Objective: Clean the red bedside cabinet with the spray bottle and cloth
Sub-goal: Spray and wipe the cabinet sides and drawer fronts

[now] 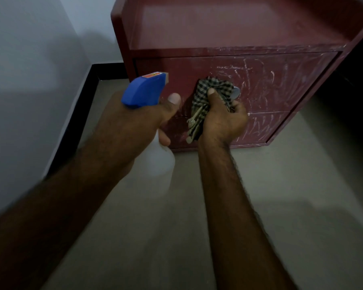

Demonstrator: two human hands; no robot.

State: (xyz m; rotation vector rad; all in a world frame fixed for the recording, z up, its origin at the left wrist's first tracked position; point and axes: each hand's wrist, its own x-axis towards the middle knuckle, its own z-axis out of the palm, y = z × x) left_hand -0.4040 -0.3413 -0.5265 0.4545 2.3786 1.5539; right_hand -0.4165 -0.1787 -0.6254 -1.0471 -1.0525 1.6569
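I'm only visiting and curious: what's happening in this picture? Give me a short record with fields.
left hand: grips the spray bottle, blue nozzle toward the cabinet
right hand: holds a bunched checked cloth at the upper drawer front, partly over the metal handle
cabinet: red, open shelf above two drawers
marks: white scuffs across the drawers' right side
floor: grey
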